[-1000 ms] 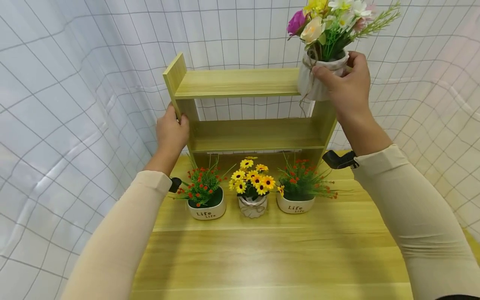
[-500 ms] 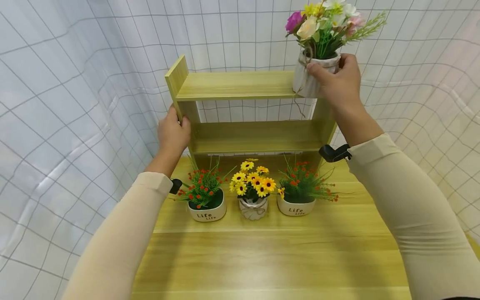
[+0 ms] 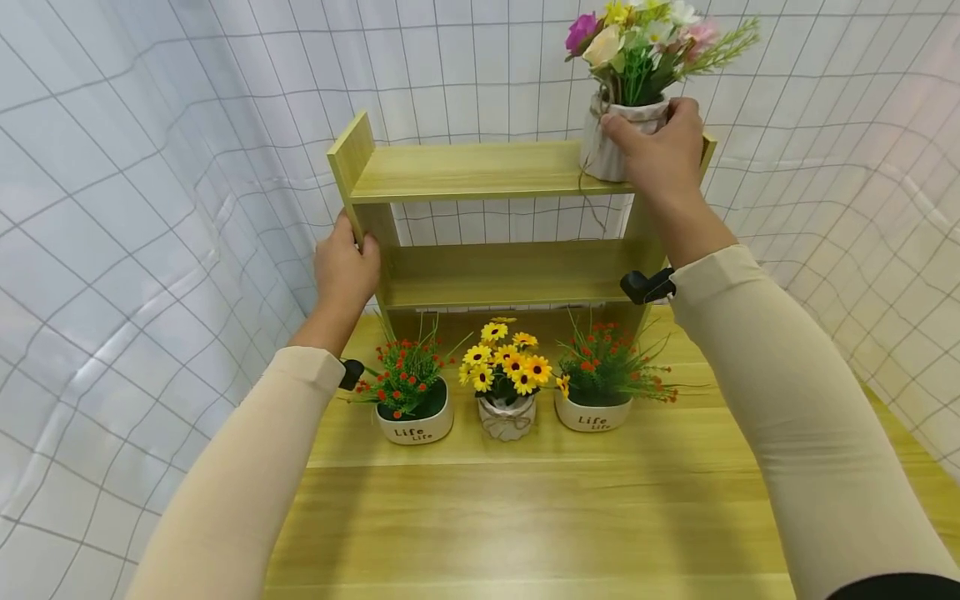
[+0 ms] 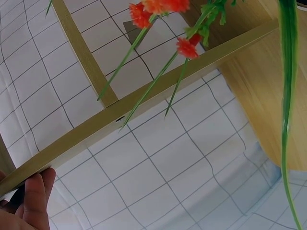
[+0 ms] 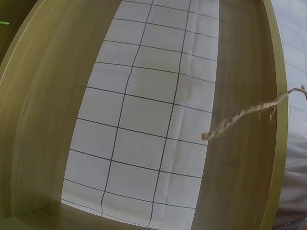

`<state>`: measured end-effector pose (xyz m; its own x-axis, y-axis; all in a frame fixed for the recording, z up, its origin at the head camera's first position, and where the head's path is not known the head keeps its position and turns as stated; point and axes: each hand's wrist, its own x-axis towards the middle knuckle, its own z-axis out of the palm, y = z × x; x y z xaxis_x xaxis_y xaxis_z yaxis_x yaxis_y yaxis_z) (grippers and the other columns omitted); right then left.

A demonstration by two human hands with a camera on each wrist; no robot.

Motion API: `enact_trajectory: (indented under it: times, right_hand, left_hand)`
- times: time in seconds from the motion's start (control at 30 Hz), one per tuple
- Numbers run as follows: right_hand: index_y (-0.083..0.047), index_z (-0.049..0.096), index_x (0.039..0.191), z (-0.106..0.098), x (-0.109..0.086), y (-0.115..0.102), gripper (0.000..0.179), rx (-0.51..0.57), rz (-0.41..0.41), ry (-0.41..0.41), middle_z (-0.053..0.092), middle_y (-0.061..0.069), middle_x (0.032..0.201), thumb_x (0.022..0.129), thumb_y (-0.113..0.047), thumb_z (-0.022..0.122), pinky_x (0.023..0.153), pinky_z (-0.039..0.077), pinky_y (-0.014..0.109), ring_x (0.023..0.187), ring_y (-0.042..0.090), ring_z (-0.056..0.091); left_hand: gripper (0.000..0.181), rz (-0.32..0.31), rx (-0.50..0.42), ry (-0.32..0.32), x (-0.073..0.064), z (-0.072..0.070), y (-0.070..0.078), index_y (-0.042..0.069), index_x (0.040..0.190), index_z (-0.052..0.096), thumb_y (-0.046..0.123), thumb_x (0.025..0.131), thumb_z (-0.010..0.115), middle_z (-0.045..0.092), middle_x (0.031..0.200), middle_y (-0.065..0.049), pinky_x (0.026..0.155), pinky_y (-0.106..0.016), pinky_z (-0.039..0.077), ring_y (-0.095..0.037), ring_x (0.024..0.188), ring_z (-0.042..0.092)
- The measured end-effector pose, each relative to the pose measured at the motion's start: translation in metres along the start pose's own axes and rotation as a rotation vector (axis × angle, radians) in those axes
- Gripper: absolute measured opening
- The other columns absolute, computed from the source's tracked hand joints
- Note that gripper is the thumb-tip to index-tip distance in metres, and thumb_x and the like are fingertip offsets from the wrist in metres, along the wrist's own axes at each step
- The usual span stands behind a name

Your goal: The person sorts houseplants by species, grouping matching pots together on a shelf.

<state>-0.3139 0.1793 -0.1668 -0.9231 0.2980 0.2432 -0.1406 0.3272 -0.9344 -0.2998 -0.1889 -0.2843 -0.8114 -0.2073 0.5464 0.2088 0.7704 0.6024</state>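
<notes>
- White cloth (image 3: 112,275) with dark grid lines hangs behind and at both sides. Wooden surface (image 3: 510,525) below, yellowish, glare on the near part.
- Rack (image 3: 510,265) stands toward the surface's far edge.
- Bouquet pot (image 3: 609,158): at the right end of the rack's top board (image 3: 465,171), near that board's front edge, close to upright. Base resting or just above the wood: cannot tell.
- Right hand (image 3: 667,154): fingers and thumb curled about the bouquet pot, thumb toward the front.
- Left hand (image 3: 345,262): grasps the rack's left side panel (image 3: 352,154) below the top board, thumb at the front edge.
- Step in hand, as I judge it: seating the bouquet pot up top, left hand steadying the rack.
- Next move, my reading: calls for a level base, wholly behind the front edge, then a gentle release that does not snag the loose twine (image 5: 244,113), which dangles past that edge.
- Count, pots: four. One bouquet pot; one sunflower pot (image 3: 507,419); two red-flowered, left "Life" pot (image 3: 412,429) and right "Life" pot (image 3: 592,414). Last three in a row on the surface, before the rack, sunflower between.
- Count, other: one rack, two boards plain; lower part hidden by plants. Two hands, both occupied.
</notes>
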Motion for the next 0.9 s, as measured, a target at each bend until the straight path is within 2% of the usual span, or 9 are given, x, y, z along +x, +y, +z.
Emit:
enact_trajectory:
  times: [0.37,0.9]
  right_hand:
    - [-0.018,0.024,0.149,0.007,0.008,-0.005,0.086,-0.063,0.027,0.010,0.030,-0.002,0.148,0.086,-0.052,0.071,0.102,0.036,0.022,0.126,0.009,0.037]
    - [-0.016,0.027,0.148,0.011,0.009,-0.001,0.087,-0.075,-0.007,0.033,0.035,-0.002,0.143,0.084,-0.054,0.072,0.099,0.038,0.021,0.121,0.008,0.039]
  left_hand:
    - [0.033,-0.005,0.000,0.002,-0.001,-0.001,0.001,0.003,0.128,0.055,0.018,0.100,0.049,0.068,0.111,-0.024,0.084,-0.055,0.049,-0.045,0.104,0.064]
    - [0.031,-0.012,0.009,-0.003,-0.001,0.000,0.002,0.002,0.127,0.056,0.018,0.100,0.049,0.068,0.111,-0.024,0.084,-0.055,0.049,-0.044,0.105,0.063]
